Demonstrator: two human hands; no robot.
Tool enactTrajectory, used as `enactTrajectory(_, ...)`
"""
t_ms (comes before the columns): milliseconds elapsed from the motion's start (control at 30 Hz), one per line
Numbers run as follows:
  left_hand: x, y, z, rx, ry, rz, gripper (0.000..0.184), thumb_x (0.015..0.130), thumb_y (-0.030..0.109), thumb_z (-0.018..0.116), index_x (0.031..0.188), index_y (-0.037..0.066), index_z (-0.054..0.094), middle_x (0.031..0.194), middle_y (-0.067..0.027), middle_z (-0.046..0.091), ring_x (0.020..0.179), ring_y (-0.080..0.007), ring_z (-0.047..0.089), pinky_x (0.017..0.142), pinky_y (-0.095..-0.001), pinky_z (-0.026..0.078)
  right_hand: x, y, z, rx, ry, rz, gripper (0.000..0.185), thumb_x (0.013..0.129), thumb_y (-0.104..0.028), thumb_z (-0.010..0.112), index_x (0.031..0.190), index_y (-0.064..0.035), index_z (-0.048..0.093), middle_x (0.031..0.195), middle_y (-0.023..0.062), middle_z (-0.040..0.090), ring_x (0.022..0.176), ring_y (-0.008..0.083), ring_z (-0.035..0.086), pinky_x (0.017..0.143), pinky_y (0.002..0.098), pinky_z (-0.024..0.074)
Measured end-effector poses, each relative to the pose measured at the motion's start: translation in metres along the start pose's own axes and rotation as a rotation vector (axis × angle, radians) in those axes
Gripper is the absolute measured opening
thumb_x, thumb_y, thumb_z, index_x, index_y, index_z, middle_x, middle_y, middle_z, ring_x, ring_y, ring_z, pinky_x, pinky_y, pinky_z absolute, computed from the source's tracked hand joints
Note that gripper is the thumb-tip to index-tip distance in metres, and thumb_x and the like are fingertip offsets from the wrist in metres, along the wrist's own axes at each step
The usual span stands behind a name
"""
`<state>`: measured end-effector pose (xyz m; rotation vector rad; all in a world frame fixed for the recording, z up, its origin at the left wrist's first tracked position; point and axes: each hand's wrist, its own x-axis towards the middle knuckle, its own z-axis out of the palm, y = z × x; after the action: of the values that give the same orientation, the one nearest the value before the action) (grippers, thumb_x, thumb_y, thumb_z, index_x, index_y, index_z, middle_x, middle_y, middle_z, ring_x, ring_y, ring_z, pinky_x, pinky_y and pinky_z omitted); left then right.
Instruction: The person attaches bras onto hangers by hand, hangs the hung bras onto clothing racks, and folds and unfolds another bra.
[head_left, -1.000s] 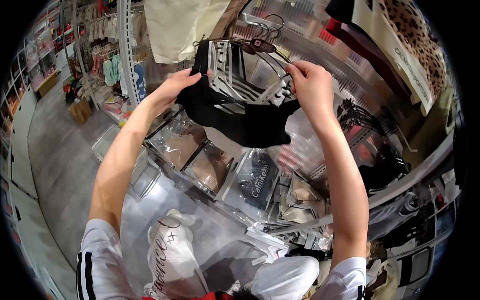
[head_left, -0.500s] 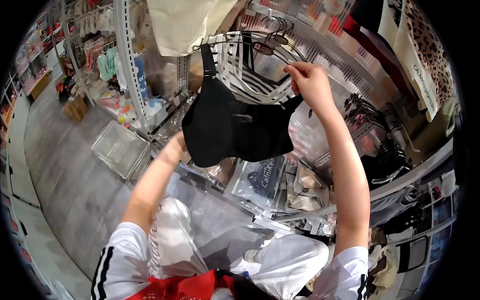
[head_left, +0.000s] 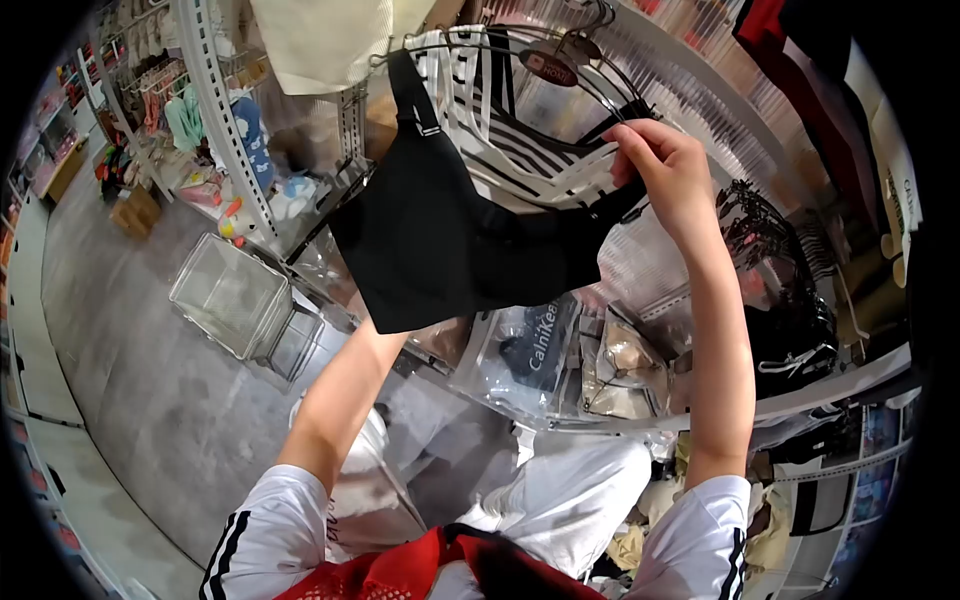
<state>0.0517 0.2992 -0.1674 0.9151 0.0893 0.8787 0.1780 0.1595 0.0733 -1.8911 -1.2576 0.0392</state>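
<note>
A black bra (head_left: 430,230) hangs by its straps from a dark hanger with an oval brown tag (head_left: 548,68). My right hand (head_left: 662,170) pinches the hanger's right end, close to the right strap. Behind the black cups my left hand is hidden; only the forearm (head_left: 355,390) and part of the wrist show below the bra's lower left edge. Black-and-white striped garments (head_left: 510,145) hang just behind it.
Packaged items, one a clear CalniKean bag (head_left: 520,355), lie on the shelf below. Clear bins (head_left: 232,295) stand on the floor at left. Black hangers (head_left: 770,240) and dark garments hang at right; a cream cloth (head_left: 325,45) hangs at upper left.
My left hand has let go of the left strap and moved down behind the bra. My right hand has shifted right, still at the hanger's end. The view has also shifted.
</note>
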Motion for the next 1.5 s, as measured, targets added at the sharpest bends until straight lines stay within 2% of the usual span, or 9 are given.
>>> enactTrajectory(400,-0.046,-0.028,0.013,-0.294,0.149,-0.199,0.037,0.086,0.011,0.052,0.12,0.002,0.042,0.121,-0.008,0.047,0.113,-0.0204,0.045,0.099,-0.0353,0.034,-0.03,0.028,0.002,0.24,0.337,0.034,0.026,0.082,-0.017,0.061,0.099,0.0019,0.056,0.075,0.0024,0.06,0.062,0.0057,0.054,0.051,0.0194,0.0427)
enactTrajectory(700,-0.118,0.009,0.019,-0.334,-0.14,-0.248,0.043,0.089,0.019,0.046,0.128,0.003,0.036,0.129,-0.0085,0.04,0.118,-0.0219,0.04,0.101,-0.0369,0.031,-0.038,0.036,0.009,0.366,0.403,0.05,0.027,0.081,-0.015,0.061,0.098,0.0044,0.053,0.065,0.0036,0.058,0.05,0.0063,0.05,0.042,0.02,0.0394)
enactTrajectory(800,-0.127,0.008,-0.007,0.284,-0.519,0.038,0.049,0.079,0.002,0.056,0.124,-0.002,0.038,0.125,-0.0097,0.043,0.114,-0.0194,0.041,0.098,-0.0322,0.031,-0.042,0.034,0.011,0.335,0.409,0.088,0.028,0.081,-0.017,0.062,0.098,0.0036,0.053,0.064,0.0035,0.057,0.05,0.0064,0.049,0.041,0.0208,0.039)
enactTrajectory(1000,-0.128,0.005,0.0,0.281,-0.436,0.095,0.059,0.075,0.031,0.069,0.117,-0.003,0.046,0.12,-0.0121,0.047,0.11,-0.0213,0.043,0.094,-0.0309,0.032,-0.045,0.033,0.018,0.39,0.375,0.134,0.022,0.082,-0.018,0.061,0.094,-0.0009,0.054,0.063,-0.0008,0.051,0.051,0.0044,0.045,0.041,0.0207,0.0375)
enactTrajectory(1100,-0.113,0.014,0.027,-0.135,-0.222,-0.006,0.067,0.082,0.035,0.058,0.131,0.004,0.026,0.131,-0.0082,0.036,0.122,-0.023,0.034,0.102,-0.0393,0.028,-0.046,0.034,0.023,0.619,0.303,0.183,0.02,0.082,-0.015,0.06,0.096,-0.0018,0.054,0.071,-0.0023,0.055,0.06,0.004,0.048,0.048,0.0202,0.04)
enactTrajectory(1267,-0.097,0.019,0.047,-0.284,0.13,-0.187,0.049,0.09,0.024,0.047,0.132,0.008,0.029,0.133,-0.0075,0.035,0.122,-0.0239,0.034,0.103,-0.0409,0.027,-0.067,0.099,0.047,1.33,0.269,0.166,0.03,0.09,-0.03,0.046,0.106,-0.0054,0.052,0.091,0.0041,0.059,0.078,0.0131,0.057,0.073,0.0297,0.046)
enactTrajectory(1367,-0.094,0.016,0.048,-0.326,0.177,-0.262,0.045,0.09,0.023,0.048,0.129,0.006,0.035,0.13,-0.0066,0.039,0.121,-0.0216,0.036,0.102,-0.0388,0.028,-0.092,0.139,0.062,1.736,-0.149,0.226,0.035,0.09,-0.03,0.046,0.112,-0.0035,0.05,0.107,0.0097,0.058,0.095,0.0201,0.057,0.087,0.0328,0.0434)
enactTrajectory(1400,-0.094,0.015,0.048,-0.343,0.18,-0.278,0.044,0.09,0.023,0.048,0.128,0.005,0.035,0.13,-0.0066,0.04,0.12,-0.0209,0.037,0.102,-0.0382,0.028,-0.088,0.147,0.063,1.905,-0.489,0.123,0.039,0.09,-0.029,0.046,0.117,-0.0008,0.047,0.116,0.0136,0.053,0.105,0.0238,0.053,0.094,0.034,0.0386)
enactTrajectory(1500,-0.093,0.013,0.051,-0.369,0.224,-0.304,0.042,0.09,0.023,0.046,0.127,0.004,0.037,0.128,-0.0068,0.042,0.119,-0.0197,0.039,0.1,-0.0353,0.03,-0.09,0.058,0.067,0.933,-0.102,0.31,0.034,0.09,-0.024,0.041,0.111,0.001,0.05,0.107,0.0119,0.057,0.102,0.0215,0.053,0.089,0.0306,0.0418)
